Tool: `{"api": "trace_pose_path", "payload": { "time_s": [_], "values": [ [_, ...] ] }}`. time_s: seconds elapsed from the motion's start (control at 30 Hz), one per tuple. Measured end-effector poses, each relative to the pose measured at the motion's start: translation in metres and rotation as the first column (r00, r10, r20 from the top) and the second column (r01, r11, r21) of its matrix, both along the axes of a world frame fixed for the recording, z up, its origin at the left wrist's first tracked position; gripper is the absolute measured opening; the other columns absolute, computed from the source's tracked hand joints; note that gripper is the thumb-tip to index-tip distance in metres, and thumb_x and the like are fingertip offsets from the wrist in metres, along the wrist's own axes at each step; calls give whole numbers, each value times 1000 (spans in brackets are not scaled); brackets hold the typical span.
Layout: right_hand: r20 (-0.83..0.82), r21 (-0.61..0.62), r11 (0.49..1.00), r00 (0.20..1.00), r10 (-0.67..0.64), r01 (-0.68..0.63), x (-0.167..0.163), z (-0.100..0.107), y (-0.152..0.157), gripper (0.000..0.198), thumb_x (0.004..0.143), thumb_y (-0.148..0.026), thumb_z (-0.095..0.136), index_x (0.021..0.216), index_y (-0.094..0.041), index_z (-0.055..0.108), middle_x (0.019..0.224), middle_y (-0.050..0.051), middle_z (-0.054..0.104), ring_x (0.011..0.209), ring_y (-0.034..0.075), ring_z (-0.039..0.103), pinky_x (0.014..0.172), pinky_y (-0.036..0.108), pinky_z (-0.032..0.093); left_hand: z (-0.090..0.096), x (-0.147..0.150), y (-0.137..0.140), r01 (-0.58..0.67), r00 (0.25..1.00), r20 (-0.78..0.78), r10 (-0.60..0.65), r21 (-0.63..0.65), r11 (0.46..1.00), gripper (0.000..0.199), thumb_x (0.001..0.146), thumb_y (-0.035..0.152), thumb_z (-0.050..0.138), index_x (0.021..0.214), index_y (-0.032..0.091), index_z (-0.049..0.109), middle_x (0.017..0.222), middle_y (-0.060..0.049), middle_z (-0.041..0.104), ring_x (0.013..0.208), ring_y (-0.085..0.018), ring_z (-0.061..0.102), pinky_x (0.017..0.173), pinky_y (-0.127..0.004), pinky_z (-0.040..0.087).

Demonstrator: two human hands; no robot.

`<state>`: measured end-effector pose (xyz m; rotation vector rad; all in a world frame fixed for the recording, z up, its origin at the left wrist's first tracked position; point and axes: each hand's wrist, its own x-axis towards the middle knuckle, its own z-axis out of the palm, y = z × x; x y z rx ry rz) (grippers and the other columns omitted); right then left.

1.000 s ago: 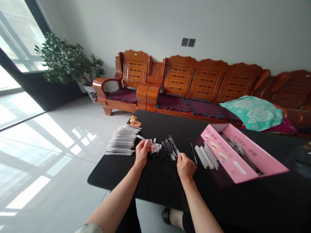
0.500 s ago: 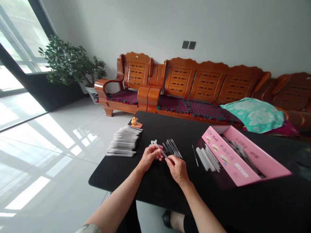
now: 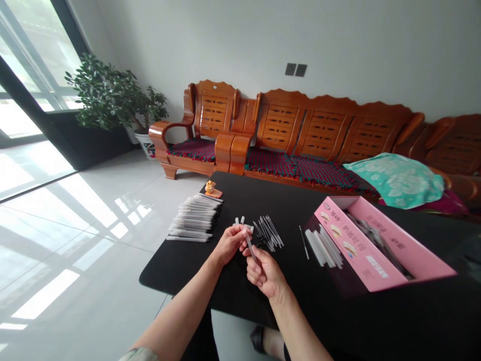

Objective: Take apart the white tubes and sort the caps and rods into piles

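Observation:
Both hands meet over the front part of the black table (image 3: 296, 301). My left hand (image 3: 230, 244) is closed, its thumb and fingers pinching the far end of a slim translucent pen barrel (image 3: 251, 247). Around the near end of that barrel wrap the fingers of my right hand (image 3: 267, 275). White tube ends (image 3: 239, 220) show just beyond my left fingers; whether the hand also holds them is unclear. Thin pen refills (image 3: 269, 232) lie in a loose bunch beyond my right hand. To the left, many whitish pen barrels (image 3: 193, 218) lie side by side.
Right of the refills lie a single refill (image 3: 304, 242) and more white tubes (image 3: 323, 246), beside a pink box (image 3: 349, 245) containing dark slender pieces. A small orange figurine (image 3: 211, 188) stands at the table's far left corner. Wooden seats (image 3: 278, 125) line the wall behind.
My right hand has turned and moved down and left, its fingers now curled around the barrel's near end. The barrel points more steeply toward me. The view has shifted slightly.

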<state>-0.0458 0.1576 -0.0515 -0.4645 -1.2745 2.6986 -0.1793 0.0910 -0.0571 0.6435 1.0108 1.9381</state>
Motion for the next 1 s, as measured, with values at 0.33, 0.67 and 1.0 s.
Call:
{"api": "trace_pose_path", "payload": {
  "time_s": [0.33,0.67,1.0],
  "values": [
    [-104,953,212,889,-446,218,-10,18,-4,40,91,-49,42,72,-19,61,64,5,60,59,14,54,54,24,34,-7,-4,5,-144,987,71,143,9,990,30,73,36,78,84,9,73,64,-2,63,50,-5,50,51,-17,42],
    [124,469,883,987,-105,35,-12,10,-4,44,89,-58,42,85,-18,58,43,-11,28,33,6,17,37,21,21,-16,-14,2,-44,995,94,45,-5,999,33,72,37,79,84,7,71,67,-4,63,45,-3,43,44,-17,35],
    [14,926,352,920,-391,136,6,23,-8,39,91,-50,43,76,-18,59,52,-1,49,47,10,43,51,22,30,-2,11,1,-180,982,65,180,1,984,31,70,37,79,81,8,73,63,-2,62,49,-5,47,50,-18,37]
  ]
}}
